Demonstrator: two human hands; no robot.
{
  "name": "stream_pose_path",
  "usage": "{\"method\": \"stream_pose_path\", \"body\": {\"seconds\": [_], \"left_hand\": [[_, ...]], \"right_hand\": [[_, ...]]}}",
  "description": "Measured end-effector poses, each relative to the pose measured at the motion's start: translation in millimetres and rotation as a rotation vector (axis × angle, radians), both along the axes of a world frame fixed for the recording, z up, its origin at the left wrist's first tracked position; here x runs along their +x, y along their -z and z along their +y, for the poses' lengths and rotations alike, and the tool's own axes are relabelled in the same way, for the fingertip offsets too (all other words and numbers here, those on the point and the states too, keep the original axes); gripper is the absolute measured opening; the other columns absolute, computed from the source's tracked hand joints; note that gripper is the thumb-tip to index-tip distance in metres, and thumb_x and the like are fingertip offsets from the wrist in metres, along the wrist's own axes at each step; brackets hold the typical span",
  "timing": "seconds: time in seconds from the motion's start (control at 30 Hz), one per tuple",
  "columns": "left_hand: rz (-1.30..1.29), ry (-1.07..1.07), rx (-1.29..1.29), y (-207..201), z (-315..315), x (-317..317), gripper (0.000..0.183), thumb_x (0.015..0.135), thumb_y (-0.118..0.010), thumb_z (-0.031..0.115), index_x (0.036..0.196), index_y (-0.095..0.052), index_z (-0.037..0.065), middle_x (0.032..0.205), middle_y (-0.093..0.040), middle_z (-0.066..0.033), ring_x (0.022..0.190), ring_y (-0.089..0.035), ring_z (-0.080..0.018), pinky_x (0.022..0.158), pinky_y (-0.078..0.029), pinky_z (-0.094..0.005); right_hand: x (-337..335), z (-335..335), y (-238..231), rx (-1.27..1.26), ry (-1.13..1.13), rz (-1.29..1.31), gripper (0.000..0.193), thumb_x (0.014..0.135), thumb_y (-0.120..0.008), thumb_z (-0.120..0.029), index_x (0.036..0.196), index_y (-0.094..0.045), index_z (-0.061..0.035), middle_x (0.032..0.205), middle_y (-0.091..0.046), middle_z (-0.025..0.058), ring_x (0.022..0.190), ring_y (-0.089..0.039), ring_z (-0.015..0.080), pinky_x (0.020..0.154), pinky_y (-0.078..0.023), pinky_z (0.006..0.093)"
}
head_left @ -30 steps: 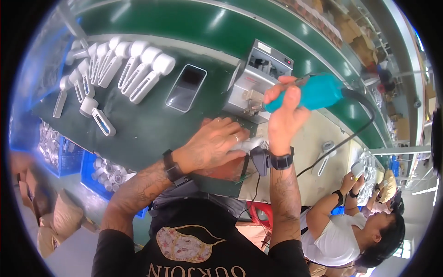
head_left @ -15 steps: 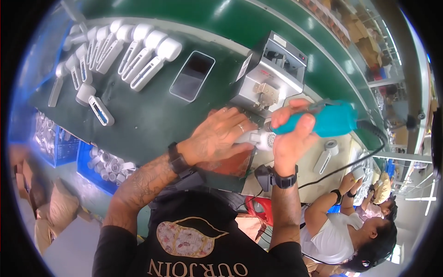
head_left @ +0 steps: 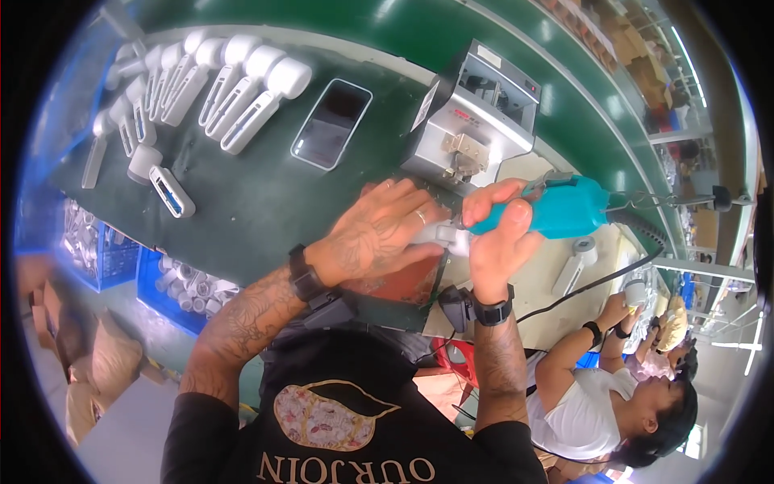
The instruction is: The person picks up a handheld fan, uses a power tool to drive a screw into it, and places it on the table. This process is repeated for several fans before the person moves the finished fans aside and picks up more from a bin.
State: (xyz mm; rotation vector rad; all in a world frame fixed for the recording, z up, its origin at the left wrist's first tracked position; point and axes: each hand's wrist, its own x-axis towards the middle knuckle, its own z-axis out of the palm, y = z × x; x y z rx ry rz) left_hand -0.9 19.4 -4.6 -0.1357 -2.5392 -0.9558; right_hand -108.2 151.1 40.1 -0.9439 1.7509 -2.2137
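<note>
A small white handheld device, fan-like in shape [head_left: 455,239], sits between my hands above the bench. My left hand [head_left: 377,230] is closed round its handle, hiding much of it. In my right hand [head_left: 506,242] is a teal electric screwdriver [head_left: 568,208], lying nearly level with its tip end toward the device. The fingers wrap round its front part, and the tip itself is hidden. A black cable runs from its rear. Beneath my left hand lies a reddish-brown mat [head_left: 395,286].
Several white handheld devices [head_left: 262,97] stand in rows at the back left. A phone [head_left: 332,123] and a grey machine [head_left: 472,121] lie beyond my hands. Blue bins [head_left: 153,282] with white parts are at left. At right, a co-worker [head_left: 588,403] holds a white piece.
The white device has turned, so the round grille seen before no longer faces up. My right hand and the screwdriver have shifted slightly left. Both hands keep their hold.
</note>
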Motion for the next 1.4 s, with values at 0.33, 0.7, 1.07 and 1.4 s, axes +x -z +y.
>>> {"method": "stream_pose_path", "body": {"seconds": [0.33, 0.7, 1.07, 1.4], "left_hand": [[0.008, -0.019, -0.04, -4, -4, 0, 0.042, 0.082, -0.076, 0.038, 0.112, -0.067, 0.01, 0.107, -0.062, -0.0059, 0.102, -0.058, -0.0277, 0.093, -0.047, -0.0454], [-0.018, 0.032, -0.016, -6, -2, 2, 0.041, 0.081, -0.073, 0.028, 0.119, -0.066, 0.014, 0.105, -0.062, -0.0049, 0.098, -0.056, -0.0267, 0.088, -0.046, -0.0411], [-0.016, 0.03, 0.029, -4, -4, 1, 0.032, 0.088, -0.069, 0.024, 0.118, -0.067, 0.014, 0.109, -0.063, -0.0043, 0.099, -0.057, -0.027, 0.087, -0.046, -0.0424], [-0.049, 0.036, 0.046, -2, -5, 3, 0.033, 0.089, -0.069, 0.024, 0.12, -0.066, 0.013, 0.111, -0.063, -0.0042, 0.102, -0.056, -0.0278, 0.09, -0.044, -0.0425]], "right_hand": [[-2, -8, -11, 0.065, 0.032, -0.027, 0.05, 0.1, -0.057, -0.048, 0.102, -0.05, 0.0015, 0.07, -0.053, 0.0078, 0.061, -0.052, 0.0189, 0.058, -0.045, 0.0339], [-34, -47, -15, 0.026, 0.148, 0.171, 0.042, 0.106, -0.049, -0.038, 0.105, -0.054, 0.0033, 0.073, -0.056, 0.0074, 0.066, -0.056, 0.0181, 0.061, -0.046, 0.0313], [10, 16, -27, -0.03, 0.003, 0.02, 0.062, 0.096, -0.057, -0.058, 0.105, -0.051, 0.0025, 0.067, -0.051, 0.0079, 0.059, -0.052, 0.0195, 0.056, -0.044, 0.0329], [23, 17, -13, -0.013, 0.05, 0.003, 0.06, 0.094, -0.062, -0.056, 0.107, -0.05, 0.0017, 0.067, -0.052, 0.0089, 0.058, -0.052, 0.0206, 0.054, -0.043, 0.035]]}}
